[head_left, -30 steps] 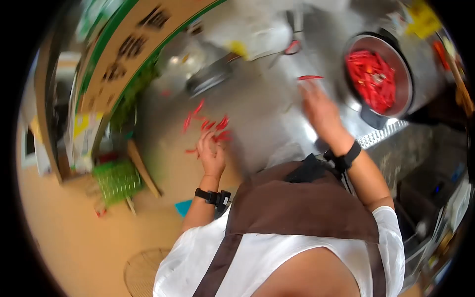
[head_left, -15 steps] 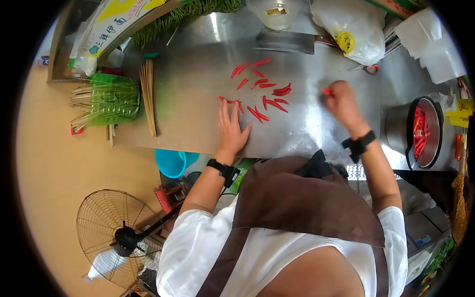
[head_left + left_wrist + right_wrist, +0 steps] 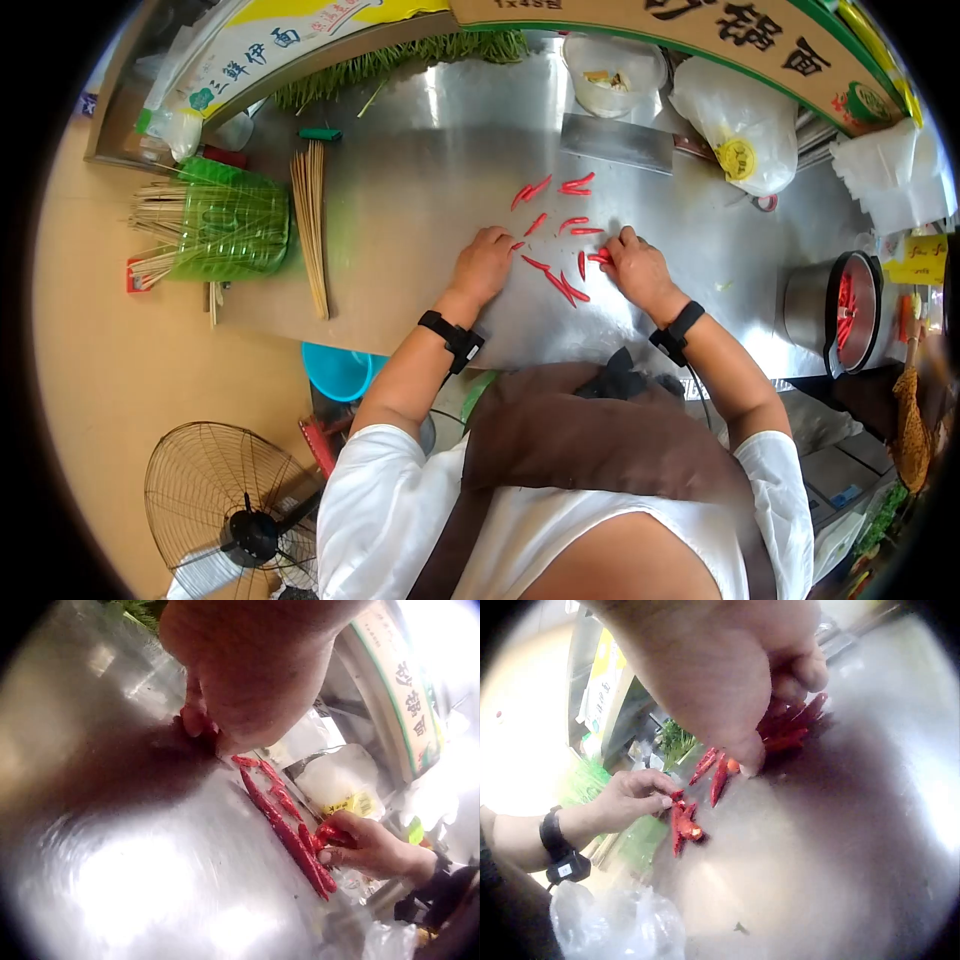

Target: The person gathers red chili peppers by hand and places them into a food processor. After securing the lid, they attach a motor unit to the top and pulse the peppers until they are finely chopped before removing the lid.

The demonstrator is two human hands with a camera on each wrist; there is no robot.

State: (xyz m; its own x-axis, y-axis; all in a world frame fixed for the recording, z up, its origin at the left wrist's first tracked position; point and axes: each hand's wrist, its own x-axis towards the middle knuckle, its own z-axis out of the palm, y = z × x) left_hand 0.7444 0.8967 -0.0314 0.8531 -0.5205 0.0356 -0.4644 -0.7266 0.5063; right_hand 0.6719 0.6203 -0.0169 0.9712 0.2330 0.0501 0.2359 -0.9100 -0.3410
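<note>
Several small red chili peppers (image 3: 558,287) lie scattered on the steel worktop (image 3: 400,230) between both hands. My left hand (image 3: 484,266) is at the left side of them, thumb and fingers pinching a red chili (image 3: 191,724) close over the steel. At the right side, my right hand (image 3: 640,270) pinches red chilies (image 3: 600,257) by their ends, with loose ones lying just beside its fingertips. In the right wrist view, the back of that hand covers part of what it grips.
A pot (image 3: 808,312) of red chilies stands at the right. Behind the peppers are a cleaver (image 3: 620,143), a clear bowl (image 3: 600,95) and a white plastic bag (image 3: 738,115). Wooden skewers (image 3: 311,230) and a green container (image 3: 235,225) stand at left. A blue bucket (image 3: 335,372) sits below the edge.
My right hand has come from near the pot, then right of the peppers, to the peppers' right side. The left hand, spread flatter before, now pinches a chili. The head view has turned.
</note>
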